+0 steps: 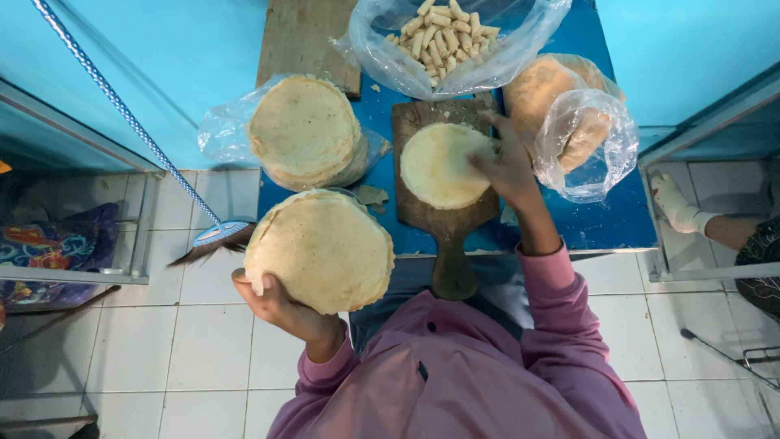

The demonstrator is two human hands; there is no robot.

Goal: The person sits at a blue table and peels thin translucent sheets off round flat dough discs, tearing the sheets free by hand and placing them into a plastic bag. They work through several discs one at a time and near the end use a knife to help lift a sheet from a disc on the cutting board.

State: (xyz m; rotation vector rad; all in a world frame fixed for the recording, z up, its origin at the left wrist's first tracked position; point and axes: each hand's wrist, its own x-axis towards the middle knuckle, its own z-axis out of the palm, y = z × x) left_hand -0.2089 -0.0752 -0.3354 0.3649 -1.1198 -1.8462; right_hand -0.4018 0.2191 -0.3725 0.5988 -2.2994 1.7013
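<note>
1. Head view, looking straight down. The left hand (pixel 280 305) is closed under a stack of thin round wrappers (pixel 321 250), fingers curled at its lower left edge. The stack is held off the table, over the tiled floor (pixel 203 358), just beside the blue table (pixel 609 223).
2. The right hand (pixel 508 162) lies with fingers spread flat on a single wrapper (pixel 439 165), pressing its right edge and not clamped round anything (open, as far as I can see). That wrapper lies flat on a wooden board (pixel 447 215) near the table's middle.
3. Handling, as a judgement: the sheets look soft, light and easily torn. The stack wants support from below; a single sheet is best peeled at its rim.
4. Orientation: the wrappers are round, with no long axis, and the single one lies face up. The board's long axis runs from the far edge toward the person, handle nearest.
5. Around: a second wrapper stack (pixel 305 130) in plastic to the left, a bag of pale short sticks (pixel 443 36) at the far edge, another bagged pile (pixel 569 122) to the right.
6. Another person's gloved hand (pixel 678 207) shows at the right margin, well apart.
</note>
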